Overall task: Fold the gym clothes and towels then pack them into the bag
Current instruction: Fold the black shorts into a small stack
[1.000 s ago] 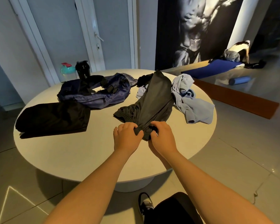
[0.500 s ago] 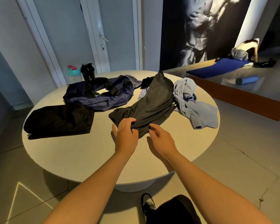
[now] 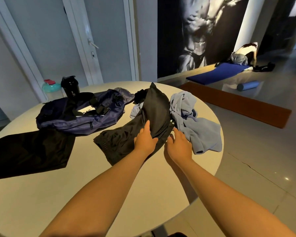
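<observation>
A dark grey garment lies crumpled and stretched across the middle of the round white table. My left hand rests flat on its near part with the fingers pointing away from me. At the garment's right edge my right hand reaches forward with loose fingers, between the dark cloth and a light blue garment. An open navy bag sits at the back left. A folded black garment lies at the left edge.
A black shaker bottle and a teal bottle stand behind the bag. More cloth lies bunched under the dark garment's far end. On the floor to the right are a blue mat, a foam roller and a brown mat.
Both hands released the garment's near hem and slid forward along it. The left hand now lies flat on the cloth and the right is at its right edge.
</observation>
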Demonstrator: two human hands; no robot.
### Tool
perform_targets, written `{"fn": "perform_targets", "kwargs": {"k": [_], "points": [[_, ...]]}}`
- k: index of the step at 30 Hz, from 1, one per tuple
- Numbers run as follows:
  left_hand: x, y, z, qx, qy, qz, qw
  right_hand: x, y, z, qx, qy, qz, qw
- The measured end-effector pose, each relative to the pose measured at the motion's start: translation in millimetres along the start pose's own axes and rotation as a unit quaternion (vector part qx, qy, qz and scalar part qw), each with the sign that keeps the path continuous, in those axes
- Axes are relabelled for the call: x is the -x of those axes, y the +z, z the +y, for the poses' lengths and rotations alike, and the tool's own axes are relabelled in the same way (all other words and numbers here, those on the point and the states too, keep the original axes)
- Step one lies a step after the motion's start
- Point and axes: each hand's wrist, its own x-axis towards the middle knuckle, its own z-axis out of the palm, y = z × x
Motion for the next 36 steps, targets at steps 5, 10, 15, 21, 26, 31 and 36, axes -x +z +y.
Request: {"fn": "perform_targets", "kwargs": {"k": [5,10,15,21,26,31,36], "points": [[6.9,11.6,-22.3,0.083,0.069,0.078,0.991,-14.0,1.1,2.3,0.1,0.05,-0.027,0.993],[30.4,-28.2,-76.6,-0.114,0.151,0.059,0.98,-38.9,-7.0,6.9,0.06,0.072,-0.083,0.992],[60.6,-56.7,-104.3,-0.131,0.189,0.006,0.973,-0.5,-1.7,-0.6,-0.116,-0.004,0.042,0.992],[101.2,-51.2,-83.8,-0.215,0.166,0.14,0.952,59.5,-0.1,-10.4,-0.003,-0.14,-0.044,0.989],[129.0,-50.9,-75.3,-0.306,-0.006,0.152,0.94,110.5,-3.9,-26.3,-0.021,-0.081,0.049,0.995],[159.3,-51.8,-66.4,-0.169,-0.088,0.19,0.963,168.1,-12.4,-66.3,-0.126,0.01,-0.034,0.991],[178.4,-63.3,-83.3,-0.081,-0.035,0.127,0.988,187.2,-26.9,-102.9,-0.245,0.099,-0.237,0.935]]}}
